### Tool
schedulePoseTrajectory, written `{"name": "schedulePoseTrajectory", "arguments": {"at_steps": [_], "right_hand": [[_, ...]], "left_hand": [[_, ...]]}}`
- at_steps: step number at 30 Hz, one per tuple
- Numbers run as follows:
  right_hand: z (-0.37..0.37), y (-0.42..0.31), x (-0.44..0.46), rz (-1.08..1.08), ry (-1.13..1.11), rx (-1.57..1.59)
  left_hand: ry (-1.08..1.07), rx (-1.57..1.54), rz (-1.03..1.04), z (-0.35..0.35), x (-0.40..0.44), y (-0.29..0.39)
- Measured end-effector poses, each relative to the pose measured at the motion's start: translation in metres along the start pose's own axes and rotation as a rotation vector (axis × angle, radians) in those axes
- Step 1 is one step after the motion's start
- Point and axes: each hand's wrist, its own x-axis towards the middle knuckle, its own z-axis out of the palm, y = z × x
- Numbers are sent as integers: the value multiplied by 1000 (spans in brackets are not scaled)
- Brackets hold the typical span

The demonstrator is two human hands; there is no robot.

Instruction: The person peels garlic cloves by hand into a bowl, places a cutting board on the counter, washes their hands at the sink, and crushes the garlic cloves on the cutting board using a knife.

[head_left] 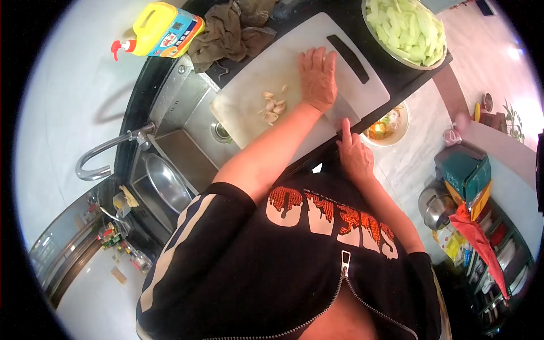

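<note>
My left hand (318, 82) lies palm down with fingers extended over the white cutting board (249, 79). Beside its palm, a broad grey knife blade (344, 109) lies flat near the board's front edge. My right hand (357, 156) is at that edge, its index finger stretched along the blade and the other fingers curled; the handle is hidden in it. Whether anything lies under my left palm cannot be seen. Several garlic cloves (272, 107) sit in a loose heap on the board, left of my left hand.
A bowl of pale green sliced vegetable (405, 28) stands at the back right. Below the counter edge is a bowl of mixed food (391, 127). Left are the sink (195, 116), tap (93, 161), metal basin (167, 181), brown cloth (226, 34) and yellow pump bottle (156, 28).
</note>
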Motion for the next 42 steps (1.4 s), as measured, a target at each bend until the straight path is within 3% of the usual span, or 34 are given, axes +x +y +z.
{"name": "schedulePoseTrajectory", "arguments": {"at_steps": [22, 26, 29, 32, 38, 41, 42], "right_hand": [[-18, 1, 9, 42, -184, 82], [-24, -1, 9, 56, -145, 55], [-28, -3, 4, 65, -78, 92], [-32, 1, 1, 106, -13, 124], [-20, 12, -7, 102, 76, 150], [-32, -1, -14, 77, 226, 239], [-39, -6, -13, 7, 375, 269]], "left_hand": [[-71, 59, 62, -3, 0, 3], [-25, 64, 80, 0, 3, 4], [45, -29, -37, -8, 5, 4], [273, -96, -123, -30, 1, -6], [84, -200, -168, -79, -42, -6], [44, -221, -180, -87, -63, 4], [42, -194, -166, -90, -67, 4]]}}
